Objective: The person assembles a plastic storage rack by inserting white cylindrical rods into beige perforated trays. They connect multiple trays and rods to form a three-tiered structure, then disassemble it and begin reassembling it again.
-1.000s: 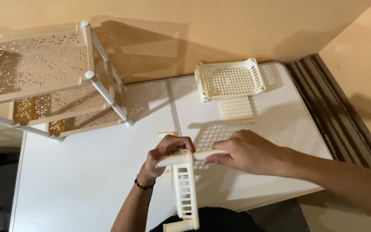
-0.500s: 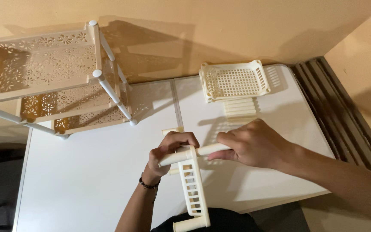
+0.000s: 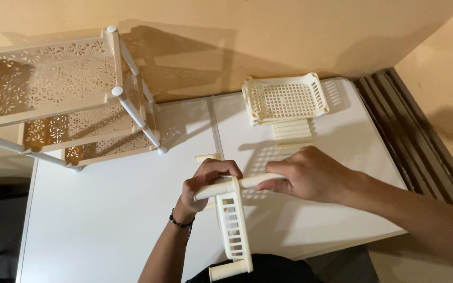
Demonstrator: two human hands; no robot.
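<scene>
1. The slatted cream panel [image 3: 232,225] hanging from the hands now slants with its lower end toward the right; a second ago that end sat further left, almost straight below the hands.
2. The right hand [image 3: 310,175] has slid a little to the right along the white tube [image 3: 237,184], so more bare tube shows between the two hands.
3. The left hand [image 3: 208,183] has curled tighter; its grip now wraps over the tube just beside the panel's top corner.
4. The tube itself lies a touch flatter than before.
</scene>
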